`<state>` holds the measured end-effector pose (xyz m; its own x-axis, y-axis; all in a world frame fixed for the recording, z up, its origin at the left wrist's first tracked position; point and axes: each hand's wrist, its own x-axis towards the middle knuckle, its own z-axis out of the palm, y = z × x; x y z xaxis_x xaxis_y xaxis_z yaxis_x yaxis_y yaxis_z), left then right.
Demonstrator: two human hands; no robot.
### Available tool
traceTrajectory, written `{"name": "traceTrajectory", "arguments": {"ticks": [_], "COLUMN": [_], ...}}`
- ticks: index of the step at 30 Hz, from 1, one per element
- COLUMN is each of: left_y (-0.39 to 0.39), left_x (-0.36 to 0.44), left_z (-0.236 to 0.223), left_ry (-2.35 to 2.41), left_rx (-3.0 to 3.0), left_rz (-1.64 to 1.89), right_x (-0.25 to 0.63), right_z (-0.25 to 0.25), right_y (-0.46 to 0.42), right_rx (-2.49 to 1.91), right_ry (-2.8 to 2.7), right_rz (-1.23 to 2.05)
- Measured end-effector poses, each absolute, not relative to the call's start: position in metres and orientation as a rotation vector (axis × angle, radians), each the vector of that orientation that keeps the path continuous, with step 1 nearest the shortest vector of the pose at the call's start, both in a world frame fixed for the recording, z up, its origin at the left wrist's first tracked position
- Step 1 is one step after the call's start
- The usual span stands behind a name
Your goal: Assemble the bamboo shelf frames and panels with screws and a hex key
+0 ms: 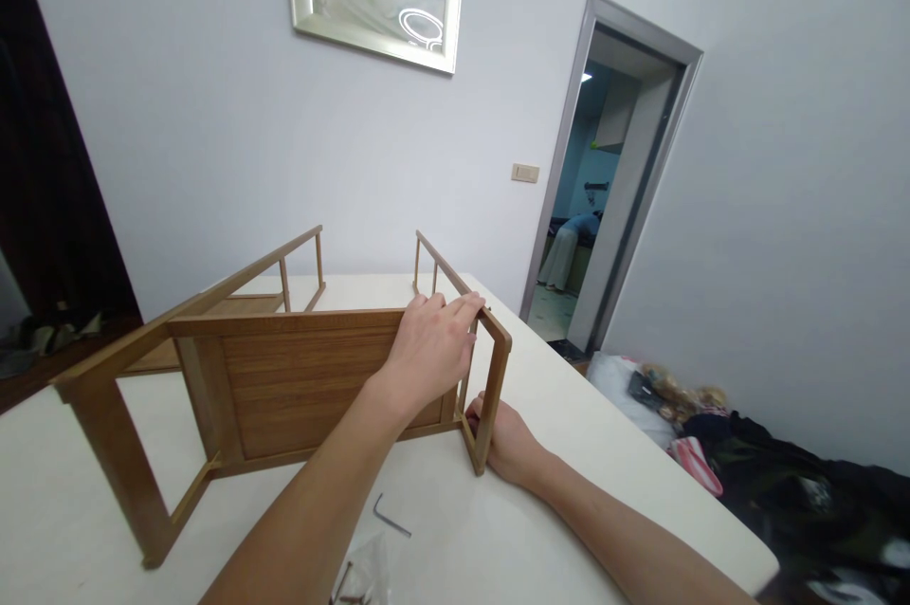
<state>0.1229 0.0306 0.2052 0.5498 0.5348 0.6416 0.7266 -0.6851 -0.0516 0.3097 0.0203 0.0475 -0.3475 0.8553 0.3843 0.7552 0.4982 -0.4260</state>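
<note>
The wooden shelf unit [299, 368] sits on the bench [561, 415], one end toward the right edge. The left hand [433, 344] grips its upper corner there; the right hand [510, 441] is at the lower corner, hold hidden. Best keep that joint flush and square.

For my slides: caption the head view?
Left grip above right grip at one end of a wooden rack, hex key on white table.
</note>
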Motion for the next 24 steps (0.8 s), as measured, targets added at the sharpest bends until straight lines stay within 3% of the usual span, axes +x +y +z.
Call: {"name": "traceTrajectory", "arguments": {"ticks": [24], "left_y": [0.032], "left_x": [0.123], "left_z": [0.203], "left_ry": [-1.038], "left_rx": [-2.463], "left_rz": [-0.867], "right_x": [0.314], "right_z": [0.039], "right_y": [0.028], "right_rx": [-1.343], "right_ry": [-1.987], "right_rz": [0.388]}}
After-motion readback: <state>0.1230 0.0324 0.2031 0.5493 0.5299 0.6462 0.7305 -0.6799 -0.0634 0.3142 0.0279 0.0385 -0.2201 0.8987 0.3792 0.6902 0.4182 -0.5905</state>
